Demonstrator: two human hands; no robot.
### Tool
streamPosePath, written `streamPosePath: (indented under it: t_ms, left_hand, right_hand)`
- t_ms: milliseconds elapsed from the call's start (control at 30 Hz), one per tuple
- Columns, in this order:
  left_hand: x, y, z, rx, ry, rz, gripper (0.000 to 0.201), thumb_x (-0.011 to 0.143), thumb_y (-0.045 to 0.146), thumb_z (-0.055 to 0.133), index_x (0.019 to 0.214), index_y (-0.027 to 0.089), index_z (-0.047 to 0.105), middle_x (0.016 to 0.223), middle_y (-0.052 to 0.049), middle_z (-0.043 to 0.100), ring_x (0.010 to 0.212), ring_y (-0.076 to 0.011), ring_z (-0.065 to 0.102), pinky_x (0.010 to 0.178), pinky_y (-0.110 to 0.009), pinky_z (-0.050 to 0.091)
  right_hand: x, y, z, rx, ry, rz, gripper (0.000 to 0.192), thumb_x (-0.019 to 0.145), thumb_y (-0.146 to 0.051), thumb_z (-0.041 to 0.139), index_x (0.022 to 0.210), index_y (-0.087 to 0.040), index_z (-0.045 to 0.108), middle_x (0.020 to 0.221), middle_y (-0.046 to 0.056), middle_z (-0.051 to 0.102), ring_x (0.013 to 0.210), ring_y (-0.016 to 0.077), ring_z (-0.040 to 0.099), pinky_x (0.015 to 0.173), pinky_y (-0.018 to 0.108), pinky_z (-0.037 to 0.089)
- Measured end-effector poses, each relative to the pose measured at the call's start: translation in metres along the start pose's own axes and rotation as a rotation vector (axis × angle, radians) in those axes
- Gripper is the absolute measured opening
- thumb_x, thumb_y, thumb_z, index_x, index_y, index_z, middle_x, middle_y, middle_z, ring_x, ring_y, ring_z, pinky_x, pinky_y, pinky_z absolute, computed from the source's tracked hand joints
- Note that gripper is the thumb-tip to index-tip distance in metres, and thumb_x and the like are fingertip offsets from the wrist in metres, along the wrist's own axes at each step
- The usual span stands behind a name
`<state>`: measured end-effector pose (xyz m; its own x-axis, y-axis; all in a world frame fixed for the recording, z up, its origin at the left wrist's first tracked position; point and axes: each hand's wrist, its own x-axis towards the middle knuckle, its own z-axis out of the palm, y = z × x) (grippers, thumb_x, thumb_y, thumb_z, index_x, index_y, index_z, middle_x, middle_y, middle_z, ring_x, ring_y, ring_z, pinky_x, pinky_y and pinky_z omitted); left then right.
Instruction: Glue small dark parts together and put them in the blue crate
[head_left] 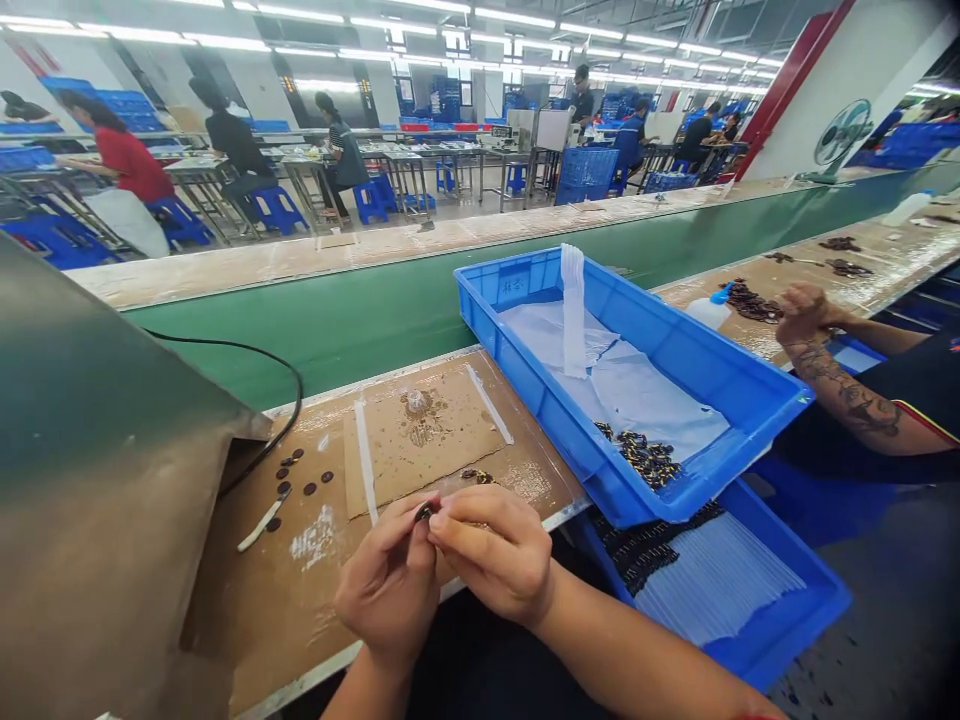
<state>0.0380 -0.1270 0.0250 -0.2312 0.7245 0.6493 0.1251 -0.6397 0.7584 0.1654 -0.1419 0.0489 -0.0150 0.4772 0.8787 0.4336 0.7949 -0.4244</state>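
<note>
My left hand and my right hand meet above the bench's front edge. Both pinch one small dark, shiny part between thumbs and fingertips; most of it is hidden by the fingers. Just beyond them, a few dark and gold pieces lie by a cardboard sheet with white tape along its sides. To the left, several dark round discs are scattered near a thin tool with a pale handle.
At right, a blue bin holds white sheets and a heap of black-and-gold parts. Below it sits another blue bin with rows of dark parts. A co-worker's tattooed arm is beyond. A metal housing and black cable stand left.
</note>
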Motion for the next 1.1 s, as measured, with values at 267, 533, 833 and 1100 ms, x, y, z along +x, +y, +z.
streamPosePath:
  t_ms: [267,533,833,1100]
  left_hand:
    - [-0.025,0.024,0.011,-0.139,-0.076,-0.215,0.016,0.093,0.017,0.062,0.102,0.025,0.073,0.105,-0.003,0.074,0.092,-0.0182,0.072,0.086,-0.031,0.061]
    - [-0.018,0.023,0.013,-0.141,-0.354,-0.025,0.024,0.09,0.013,0.06,0.109,0.022,0.071,0.105,-0.009,0.071,0.098,-0.0243,0.068,0.082,-0.038,0.058]
    - [0.001,0.033,0.014,-0.108,-0.465,0.083,0.033,0.083,0.001,0.062,0.108,0.02,0.07,0.095,-0.008,0.071,0.088,-0.022,0.069,0.075,-0.036,0.058]
    - [-0.001,0.029,0.015,-0.089,-0.452,0.03,0.027,0.083,0.003,0.063,0.102,0.021,0.07,0.09,-0.005,0.071,0.083,-0.0196,0.069,0.074,-0.033,0.057]
  right_hand:
    - [-0.011,-0.014,-0.023,-0.005,0.023,-0.011,0.047,0.087,-0.011,0.065,0.132,-0.024,0.061,0.101,0.007,0.072,0.101,0.0203,0.069,0.086,0.035,0.062]
    - [-0.023,-0.024,-0.052,-0.136,0.045,0.011,0.041,0.09,-0.011,0.062,0.128,-0.026,0.064,0.095,0.006,0.073,0.093,0.0189,0.07,0.074,0.033,0.063]
    - [-0.017,-0.019,-0.064,-0.089,0.023,-0.039,0.04,0.088,-0.006,0.062,0.126,-0.017,0.067,0.092,0.007,0.074,0.096,0.0205,0.071,0.075,0.031,0.065]
    - [-0.022,-0.013,-0.061,-0.074,-0.019,-0.018,0.038,0.089,-0.007,0.062,0.124,-0.018,0.067,0.093,0.007,0.073,0.096,0.0197,0.07,0.078,0.03,0.065]
